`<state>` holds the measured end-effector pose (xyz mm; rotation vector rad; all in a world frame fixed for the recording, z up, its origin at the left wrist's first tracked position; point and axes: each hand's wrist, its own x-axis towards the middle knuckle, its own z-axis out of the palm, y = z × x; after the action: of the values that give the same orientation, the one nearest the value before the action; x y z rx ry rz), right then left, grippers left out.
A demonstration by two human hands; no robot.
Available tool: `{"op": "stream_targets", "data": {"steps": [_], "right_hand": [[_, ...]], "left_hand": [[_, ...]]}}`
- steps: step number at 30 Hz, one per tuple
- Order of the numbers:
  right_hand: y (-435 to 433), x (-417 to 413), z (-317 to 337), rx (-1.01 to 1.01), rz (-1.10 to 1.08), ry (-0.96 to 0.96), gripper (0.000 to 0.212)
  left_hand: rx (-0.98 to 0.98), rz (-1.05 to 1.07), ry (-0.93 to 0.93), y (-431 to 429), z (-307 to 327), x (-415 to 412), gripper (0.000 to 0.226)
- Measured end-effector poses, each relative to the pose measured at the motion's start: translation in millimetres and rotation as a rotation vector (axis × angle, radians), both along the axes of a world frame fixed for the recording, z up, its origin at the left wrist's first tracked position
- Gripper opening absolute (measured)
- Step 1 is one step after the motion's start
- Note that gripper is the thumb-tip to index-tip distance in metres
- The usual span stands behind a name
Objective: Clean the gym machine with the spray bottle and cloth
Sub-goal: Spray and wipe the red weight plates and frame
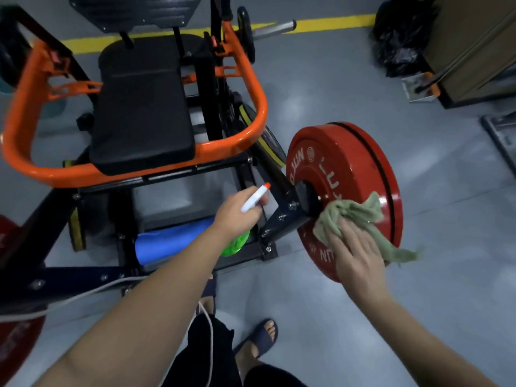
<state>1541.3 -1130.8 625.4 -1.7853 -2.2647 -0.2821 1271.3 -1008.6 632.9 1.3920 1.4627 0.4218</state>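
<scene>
At the bottom of the view a foot in a dark sandal [261, 340] stands on the grey floor, with a thin white cable [208, 335] hanging past the dark shorts. Both bare forearms reach forward from here. The left hand [237, 216] has its fingers curled round the neck of the spray bottle [252, 201], whose white head and orange nozzle point up and to the right while its green body shows below the wrist. The right hand [358, 252] lies flat with its fingers straight and close together, pressing the green cloth [349, 213] against the face of a red weight plate [335, 163]; the cloth bunches above the fingertips near the plate's hub, and a tail of it hangs off to the right. The plate sits on an arm of the gym machine [258, 107], with its orange tube frame. A blue roll [173, 240] lies low inside the machine's base, beneath the black seat pad [142, 113]. Farther off, a yellow line [335, 22] crosses the floor, and black bags [399, 43] sit at the upper right.
</scene>
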Motion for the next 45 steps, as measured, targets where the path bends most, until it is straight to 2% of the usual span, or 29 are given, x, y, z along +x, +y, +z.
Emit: {"op": "stream_targets", "data": {"steps": [2, 4, 6, 9, 10, 12, 13, 14, 18, 21, 24, 28, 31, 34, 38, 41, 45], "right_hand": [[67.5, -13.9, 2.3, -0.18, -0.076, -0.107, 0.04], [144.9, -29.8, 6.5, -0.301, -0.15, -0.358, 0.047], [212.3, -59.0, 33.6, -0.47, -0.163, -0.623, 0.036], [274.7, -87.9, 47.8, -0.611, -0.108, -0.728, 0.037], [277.9, -90.8, 44.0, -0.622, -0.125, -0.78, 0.037], [258.3, -88.8, 39.0, -0.6, -0.087, -1.0, 0.039], [234.1, -86.1, 37.0, -0.597, -0.091, -1.104, 0.055], [209.3, -79.3, 33.1, -0.602, -0.052, -1.167, 0.046], [159.6, -58.8, 31.0, -0.749, 0.003, -1.06, 0.033], [192.9, -42.4, 30.5, -0.608, 0.077, -0.988, 0.037], [236.0, -44.3, 36.3, -0.522, -0.053, -0.809, 0.047], [247.5, -44.7, 45.4, -0.573, -0.308, -0.486, 0.064], [241.0, -24.7, 57.9, -0.635, -0.382, -0.262, 0.085], [229.0, -15.9, 62.8, -0.563, -0.346, -0.258, 0.075], [201.5, -14.2, 60.6, -0.446, -0.318, -0.201, 0.066], [171.9, -7.0, 57.1, -0.337, -0.292, -0.165, 0.068], [128.8, 4.9, 49.2, -0.195, -0.258, -0.062, 0.072]], "left_hand": [[0.012, -0.017, 0.067, 0.6, 0.8, -8.0, 0.033], [0.035, -0.046, 0.128, 6.8, -2.4, -19.9, 0.035], [0.041, -0.087, 0.148, 13.0, -3.5, -31.8, 0.035], [0.058, -0.026, 0.116, 23.4, -10.8, -47.9, 0.032], [0.048, -0.003, 0.105, 24.3, -12.2, -49.8, 0.032], [0.037, 0.006, 0.103, 24.0, -11.3, -51.0, 0.032], [0.031, 0.0, 0.099, 20.7, -10.1, -51.5, 0.032], [0.029, -0.015, 0.091, 17.5, -8.5, -52.3, 0.032], [0.007, -0.063, 0.063, 13.8, -3.4, -54.5, 0.032], [0.002, -0.043, 0.087, 15.7, 0.3, -50.9, 0.035], [0.03, -0.048, 0.137, 17.1, -3.1, -43.7, 0.035], [0.063, -0.051, 0.144, 9.2, -6.1, -30.6, 0.03], [0.093, -0.053, 0.153, 6.4, 3.7, -13.9, 0.025], [0.12, -0.077, 0.148, -0.9, 14.3, 5.0, 0.019], [0.13, -0.108, 0.11, -13.9, 24.8, 20.4, 0.026], [0.169, -0.09, 0.089, -18.0, 28.4, 21.7, 0.02], [0.176, -0.048, 0.092, -23.6, 32.2, 17.0, 0.025]]}}
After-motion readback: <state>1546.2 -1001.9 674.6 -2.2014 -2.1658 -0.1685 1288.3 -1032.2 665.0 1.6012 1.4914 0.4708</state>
